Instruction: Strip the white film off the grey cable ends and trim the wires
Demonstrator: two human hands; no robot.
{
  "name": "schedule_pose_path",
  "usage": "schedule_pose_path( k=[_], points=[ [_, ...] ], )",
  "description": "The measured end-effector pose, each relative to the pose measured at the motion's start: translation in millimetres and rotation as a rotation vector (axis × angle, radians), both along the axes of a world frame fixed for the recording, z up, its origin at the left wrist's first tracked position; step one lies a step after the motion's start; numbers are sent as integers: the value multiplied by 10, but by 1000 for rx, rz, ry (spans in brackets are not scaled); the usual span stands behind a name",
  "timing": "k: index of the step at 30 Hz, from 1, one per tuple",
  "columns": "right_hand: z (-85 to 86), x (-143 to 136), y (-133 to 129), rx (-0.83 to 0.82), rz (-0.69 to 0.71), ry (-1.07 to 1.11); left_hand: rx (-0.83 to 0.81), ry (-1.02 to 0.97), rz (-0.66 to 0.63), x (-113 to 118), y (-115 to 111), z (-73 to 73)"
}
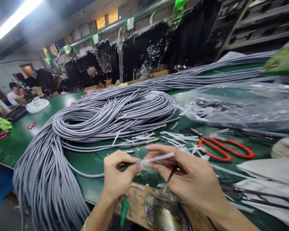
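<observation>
My left hand [118, 175] pinches a grey cable [93, 175] close to its end, thumb against forefinger. Beyond those fingertips the pale inner strands [164, 157] stick out to the right, with loose whitish fibres around them. My right hand [192, 179] is closed at the same spot, its thumb and forefinger on the cable's stripped end. A thin dark rod-like object [170, 178] pokes down from under the right fingers; its kind is unclear. Just past the hands lie white wrapping scraps [178, 141] and orange-handled scissors [225, 149].
A large looped bundle of grey cables [110, 118] covers the green table [50, 107] and hangs over its front edge. At right are a clear plastic bag [255, 106], white cloth [269, 173] and dark-handled tools [260, 194]. A person [13, 94] sits far left.
</observation>
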State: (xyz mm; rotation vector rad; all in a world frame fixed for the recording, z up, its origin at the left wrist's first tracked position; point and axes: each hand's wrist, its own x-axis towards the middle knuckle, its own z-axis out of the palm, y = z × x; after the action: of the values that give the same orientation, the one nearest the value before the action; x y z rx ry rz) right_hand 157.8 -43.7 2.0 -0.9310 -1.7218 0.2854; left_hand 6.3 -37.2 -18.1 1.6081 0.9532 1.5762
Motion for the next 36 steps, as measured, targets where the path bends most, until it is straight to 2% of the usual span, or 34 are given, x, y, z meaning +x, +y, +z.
schedule_pose_path(
  k=[4,9,15,17,21,28,33,36],
  points=[
    [25,19,-14,64,19,-76,212,72,61,-13,-3,-7],
    [20,31,-14,70,9,-70,238,91,85,-4,-5,-10],
    [50,-30,55,-30,165,8,125,15,8,17,-26,20],
    [53,-52,70,-51,168,10,75,-48,37,22,-36,28],
    [23,-89,81,-66,174,-4,-126,-256,63,30,-31,44],
    [-48,-141,90,7,219,-12,-356,-612,88,46,63,88],
    [-132,-201,124,4,247,-38,-521,-798,18,-1,113,137],
    [-192,-195,174,-40,275,-83,-605,-831,-38,-28,119,162]
  ],
)
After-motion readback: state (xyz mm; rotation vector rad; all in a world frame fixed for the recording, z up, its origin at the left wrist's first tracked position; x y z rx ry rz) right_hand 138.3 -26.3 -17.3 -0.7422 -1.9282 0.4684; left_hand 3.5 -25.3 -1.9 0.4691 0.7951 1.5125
